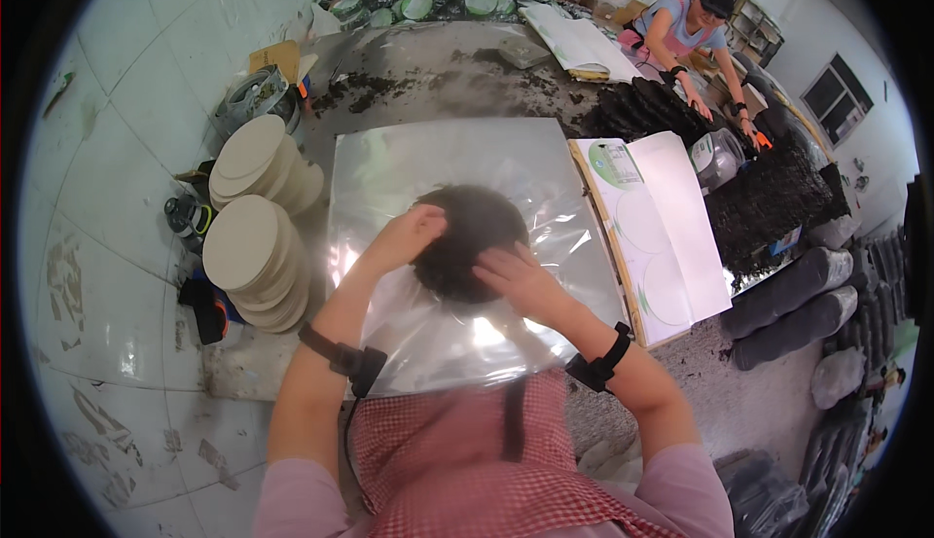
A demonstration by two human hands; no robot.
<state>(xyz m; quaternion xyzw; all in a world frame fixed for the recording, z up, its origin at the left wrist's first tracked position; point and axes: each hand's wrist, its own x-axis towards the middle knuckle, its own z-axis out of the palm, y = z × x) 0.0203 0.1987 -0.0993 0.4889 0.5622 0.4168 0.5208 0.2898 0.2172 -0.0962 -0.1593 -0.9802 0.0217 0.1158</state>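
Observation:
A dark round cake that looks like dried seaweed lies on clear plastic film in front of me. My left hand rests at its left edge, fingers bent and pointing inward, with nothing visible gripped in them. My right hand lies over the lower right of the cake, its fingers stretched out and slightly apart. The fingertips of both hands touch the dark cake or its rim. Light glares off the film around it, and the film reaches down to my checked apron.
Stacks of pale round discs stand on the left beside a dark bottle. Printed white sheets lie to the right. Packed round bundles are heaped at the back. A co-worker handles dark sheets at the far right.

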